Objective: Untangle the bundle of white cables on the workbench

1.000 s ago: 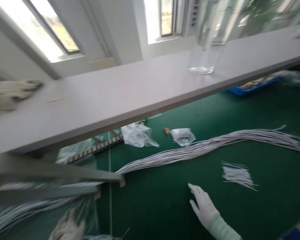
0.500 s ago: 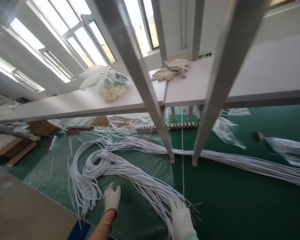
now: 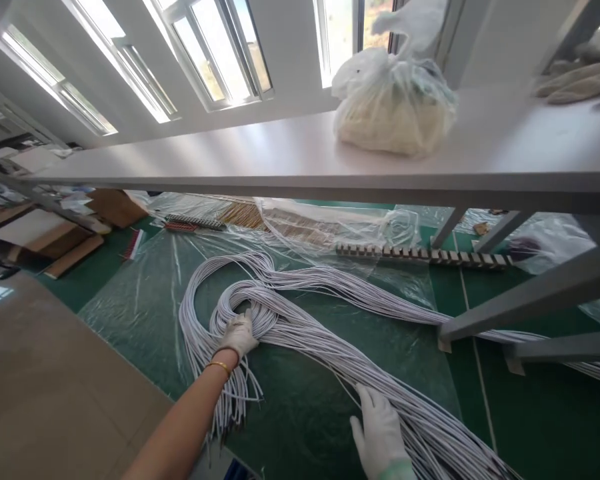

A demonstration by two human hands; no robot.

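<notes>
A thick bundle of long white wires (image 3: 300,327) loops and runs rightward across a clear plastic sheet (image 3: 145,293) on the green table (image 3: 530,413). My left hand (image 3: 237,335), in a white glove with a gold bangle at the wrist, reaches into the bend of the loop with its fingers curled round the strands. My right hand (image 3: 377,433), also gloved, lies flat with fingers spread on the wires near the front edge.
A grey shelf (image 3: 260,160) spans above the table, carrying a tied plastic bag (image 3: 393,100) and cloth gloves (image 3: 580,80). Slanted grey braces (image 3: 525,300) stand at the right. Toothed wire racks (image 3: 420,255), loose plastic bags (image 3: 330,227) and cardboard (image 3: 45,233) lie behind and left.
The view has swung left from the right part of the table to the looped end. My left hand moved forward into the loop's bend; my right hand stays flat on the wires.
</notes>
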